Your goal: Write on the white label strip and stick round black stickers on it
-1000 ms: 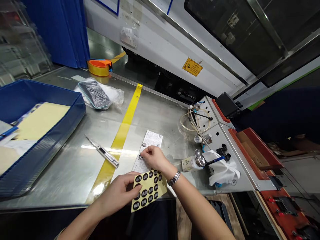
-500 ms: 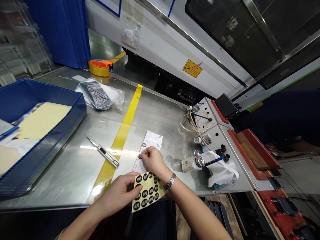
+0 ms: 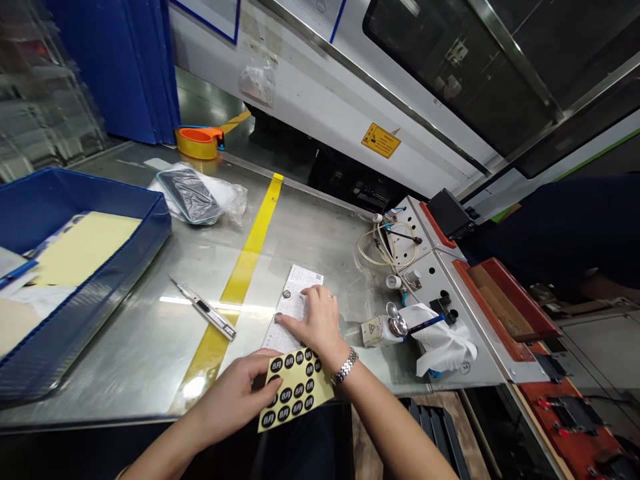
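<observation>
My left hand pinches a yellow sheet of round black stickers between thumb and fingers, at the table's front edge. The stickers read "8月", and there are bare gaps among them. My right hand, with a metal watch band at the wrist, lies spread over a white printed label sheet. Its thumb tip presses on a dark round sticker at the sheet's left edge. Another round black sticker sits farther up that sheet. My right palm hides part of the print.
A utility knife lies left of the paper, crossing the yellow tape line. Blue tray with papers stands at left, a bagged dark panel behind it. At right are a pump bottle, white cloth and hoses.
My right hand has gone from a pinch at the paper's left edge to spread fingers, thumb pressing on the sticker. My left hand keeps hold of the sticker sheet, slightly lower in view.
</observation>
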A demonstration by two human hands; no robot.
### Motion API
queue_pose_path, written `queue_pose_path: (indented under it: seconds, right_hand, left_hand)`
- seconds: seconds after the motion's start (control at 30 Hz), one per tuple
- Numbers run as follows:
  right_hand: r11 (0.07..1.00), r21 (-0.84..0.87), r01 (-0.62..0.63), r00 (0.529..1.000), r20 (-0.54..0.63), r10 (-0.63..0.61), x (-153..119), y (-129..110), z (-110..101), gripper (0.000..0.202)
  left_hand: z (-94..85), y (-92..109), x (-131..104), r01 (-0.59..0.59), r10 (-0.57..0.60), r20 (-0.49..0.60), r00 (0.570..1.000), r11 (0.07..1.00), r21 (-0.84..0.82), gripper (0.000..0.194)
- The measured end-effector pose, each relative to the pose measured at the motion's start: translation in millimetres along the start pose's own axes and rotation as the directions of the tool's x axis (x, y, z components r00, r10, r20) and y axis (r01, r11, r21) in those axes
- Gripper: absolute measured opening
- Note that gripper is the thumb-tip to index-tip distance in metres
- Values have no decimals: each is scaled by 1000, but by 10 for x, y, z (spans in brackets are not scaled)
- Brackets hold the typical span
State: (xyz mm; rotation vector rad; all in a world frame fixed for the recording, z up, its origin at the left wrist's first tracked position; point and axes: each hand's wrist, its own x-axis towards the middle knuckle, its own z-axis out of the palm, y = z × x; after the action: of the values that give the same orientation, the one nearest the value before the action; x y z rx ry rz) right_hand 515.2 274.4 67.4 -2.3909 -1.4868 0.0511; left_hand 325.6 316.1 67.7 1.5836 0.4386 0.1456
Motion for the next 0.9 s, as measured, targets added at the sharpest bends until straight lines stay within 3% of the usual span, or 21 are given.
queue_pose_path:
  seconds: [0.17, 0.23, 0.3, 0.4, 0.57, 0.67, 0.77, 0.9]
  right_hand:
    - [1000, -13, 13, 1000, -20, -14, 4, 28, 7, 92]
    - [997, -16, 73, 997, -12, -73, -10, 39, -45, 95]
    - [981, -9, 196, 980, 20, -196, -59, 59, -120, 78]
    - [937, 12, 348, 930, 121, -347, -194, 107, -216, 36]
    - [939, -21, 344, 927, 163, -336, -264, 177, -211, 42]
    - [940, -89, 329, 940, 123, -318, -11, 212, -144, 46]
    - [944, -142, 297, 953, 113, -282, 418, 238, -73, 44]
    - [955, -129, 268, 958, 139, -250, 908, 204, -55, 35]
  left_hand:
    - [9, 4, 1, 8, -8, -14, 1000, 1000, 21, 23]
    - [5, -2, -2, -5, 6, -10, 1000, 999, 43, 23]
    - [-5, -12, -3, -22, 22, 6, 1000, 998, 53, 23]
    - [-20, -22, -14, -36, 35, 22, 999, 997, 62, 24]
    - [19, -13, -132, -43, 44, -8, 999, 995, 94, 32]
    - [64, -17, -197, 23, -23, -21, 1000, 1000, 7, 36]
    - [82, -55, -156, 126, -136, -42, 990, 974, -187, 40]
    - [49, -132, 3, 153, -233, -185, 955, 918, -366, 45]
